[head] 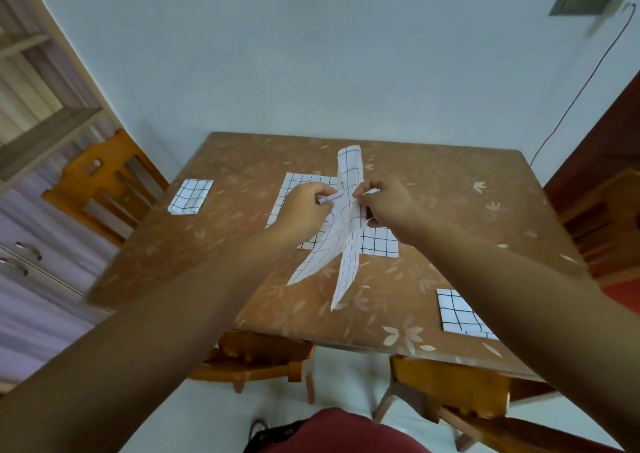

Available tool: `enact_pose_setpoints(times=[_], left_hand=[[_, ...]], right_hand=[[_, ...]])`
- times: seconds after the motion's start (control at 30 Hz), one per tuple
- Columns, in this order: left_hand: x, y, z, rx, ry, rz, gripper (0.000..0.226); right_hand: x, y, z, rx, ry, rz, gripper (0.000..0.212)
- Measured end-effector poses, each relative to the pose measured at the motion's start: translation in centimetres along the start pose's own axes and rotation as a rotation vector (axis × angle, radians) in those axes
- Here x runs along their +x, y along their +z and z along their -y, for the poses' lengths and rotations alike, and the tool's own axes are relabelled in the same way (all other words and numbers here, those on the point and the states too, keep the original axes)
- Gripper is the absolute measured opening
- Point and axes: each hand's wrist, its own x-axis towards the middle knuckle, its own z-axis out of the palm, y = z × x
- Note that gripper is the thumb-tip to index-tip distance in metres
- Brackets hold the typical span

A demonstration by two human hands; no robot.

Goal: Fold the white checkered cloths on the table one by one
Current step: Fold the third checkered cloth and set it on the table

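I hold a white checkered cloth [348,245] in the air above the middle of the table [450,217]. My left hand [304,207] pinches one edge of it and my right hand [384,203] pinches another edge, close together. The cloth hangs crumpled between them, one flap standing up and two flaps drooping toward me. Under it a flat, spread-out checkered cloth [379,245] lies on the table, partly hidden by my hands. A folded checkered cloth [190,196] lies at the far left and another folded checkered cloth [460,314] at the near right.
The brown table has a leaf pattern and stands against a pale wall. Wooden chairs stand at the left [104,182], at the near edge [256,359] and at the near right [457,393]. A cupboard [31,245] is at far left.
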Motion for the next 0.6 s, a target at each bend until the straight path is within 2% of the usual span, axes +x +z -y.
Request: enact_pose_setpoints(times=[0.23,0.4,0.53,0.6], left_hand=[[0.3,0.2,-1.0,-0.053,0.042,0.034,0.025],[-0.3,-0.4,-1.4,-0.012,0.096,0.081,0.038],[-0.9,-0.3,-1.0,0.04,0.18,0.169,0.032],[-1.3,-0.3,-0.8,0.08,0.202,0.202,0.048]], right_hand=[[0.1,-0.6,0.7,0.252,0.152,0.063,0.012],[0.0,-1.1,0.8,0.348,0.202,0.078,0.017],[-0.3,-1.3,0.9,0.387,0.199,0.063,0.025],[-0.4,-1.2,1.0,0.426,0.204,0.06,0.024]])
